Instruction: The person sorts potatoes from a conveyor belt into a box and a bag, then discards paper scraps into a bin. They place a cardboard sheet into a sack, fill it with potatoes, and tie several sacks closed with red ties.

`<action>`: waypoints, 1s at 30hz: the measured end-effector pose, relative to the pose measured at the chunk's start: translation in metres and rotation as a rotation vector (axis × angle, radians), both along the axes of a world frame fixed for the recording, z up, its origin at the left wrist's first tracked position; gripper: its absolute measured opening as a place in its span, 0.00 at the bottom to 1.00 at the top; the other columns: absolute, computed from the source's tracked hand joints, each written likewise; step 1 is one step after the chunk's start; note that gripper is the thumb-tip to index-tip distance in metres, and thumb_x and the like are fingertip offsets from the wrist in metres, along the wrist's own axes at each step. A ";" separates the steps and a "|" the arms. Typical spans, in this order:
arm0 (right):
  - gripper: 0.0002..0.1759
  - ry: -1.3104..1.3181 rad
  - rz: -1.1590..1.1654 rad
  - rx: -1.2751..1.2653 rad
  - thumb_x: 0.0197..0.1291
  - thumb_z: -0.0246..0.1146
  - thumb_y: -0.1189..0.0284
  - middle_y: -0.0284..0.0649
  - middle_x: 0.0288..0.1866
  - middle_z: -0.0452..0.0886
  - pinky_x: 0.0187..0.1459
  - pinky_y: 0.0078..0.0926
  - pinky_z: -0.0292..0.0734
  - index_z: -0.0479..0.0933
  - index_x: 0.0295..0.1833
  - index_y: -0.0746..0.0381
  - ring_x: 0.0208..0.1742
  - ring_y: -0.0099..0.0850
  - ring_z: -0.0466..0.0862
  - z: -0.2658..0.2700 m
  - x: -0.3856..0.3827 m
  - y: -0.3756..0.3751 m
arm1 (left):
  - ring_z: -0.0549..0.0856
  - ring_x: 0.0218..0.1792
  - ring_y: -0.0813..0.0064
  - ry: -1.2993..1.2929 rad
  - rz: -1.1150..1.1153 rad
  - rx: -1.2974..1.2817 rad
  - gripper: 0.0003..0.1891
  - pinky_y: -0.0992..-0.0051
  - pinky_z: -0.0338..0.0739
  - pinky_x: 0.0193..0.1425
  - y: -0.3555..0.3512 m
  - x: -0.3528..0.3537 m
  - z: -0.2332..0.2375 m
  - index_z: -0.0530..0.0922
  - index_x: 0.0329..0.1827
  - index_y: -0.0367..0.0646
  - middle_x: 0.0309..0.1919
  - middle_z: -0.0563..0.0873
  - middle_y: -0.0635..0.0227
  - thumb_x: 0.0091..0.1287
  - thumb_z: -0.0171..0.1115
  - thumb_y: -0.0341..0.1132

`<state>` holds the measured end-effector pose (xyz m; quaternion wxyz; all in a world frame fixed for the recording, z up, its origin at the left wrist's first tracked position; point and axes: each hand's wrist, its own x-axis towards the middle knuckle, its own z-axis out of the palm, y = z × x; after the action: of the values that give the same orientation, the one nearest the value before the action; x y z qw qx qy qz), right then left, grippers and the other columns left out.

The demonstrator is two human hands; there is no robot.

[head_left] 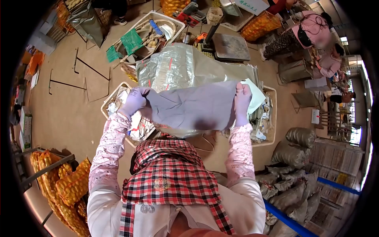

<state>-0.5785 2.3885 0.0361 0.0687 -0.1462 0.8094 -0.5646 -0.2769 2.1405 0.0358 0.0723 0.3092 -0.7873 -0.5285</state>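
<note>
A flat grey bag is stretched sideways in front of my chest. My left hand, in a pale purple glove, is closed on its left end. The right end is gripped by my right hand, gloved the same way, with fingers curled. A pale green-white sheet shows just behind my right hand. Under and beyond the bag lies a pile of shiny grey plastic bags. White crates with paper scraps stand on both sides, a left crate and a right crate.
A platform scale and a crate of potato-like produce stand beyond the pile. Orange net sacks are at lower left, stuffed grey sacks at right. Metal stands are on the floor. Other people work at upper right.
</note>
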 end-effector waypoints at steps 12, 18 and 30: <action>0.10 0.459 0.045 -0.356 0.57 0.64 0.68 0.38 0.42 0.77 0.47 0.22 0.70 0.77 0.36 0.65 0.43 0.26 0.76 0.026 -0.120 -0.020 | 0.81 0.44 0.57 0.291 -0.063 -0.700 0.26 0.66 0.75 0.49 0.033 -0.051 0.017 0.78 0.51 0.49 0.43 0.82 0.59 0.48 0.48 0.17; 0.09 0.122 -0.167 -0.348 0.61 0.60 0.71 0.37 0.47 0.77 0.46 0.20 0.72 0.77 0.42 0.66 0.45 0.23 0.76 -0.026 -0.179 0.106 | 0.80 0.45 0.58 0.317 -0.362 -0.527 0.21 0.65 0.74 0.52 0.131 -0.129 -0.071 0.76 0.51 0.45 0.47 0.80 0.58 0.52 0.51 0.23; 0.21 -0.628 -0.459 0.072 0.55 0.63 0.53 0.31 0.24 0.69 0.17 0.14 0.61 0.66 0.35 0.59 0.16 0.20 0.66 -0.178 -0.085 0.199 | 0.69 0.61 0.53 0.001 -0.894 0.262 0.35 0.63 0.62 0.65 0.264 -0.142 -0.176 0.56 0.68 0.40 0.59 0.69 0.46 0.58 0.57 0.42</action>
<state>-0.6633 2.5874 -0.1420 0.1901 0.2209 0.7801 -0.5536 -0.4188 2.4047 -0.1404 -0.2019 -0.0540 -0.7700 -0.6029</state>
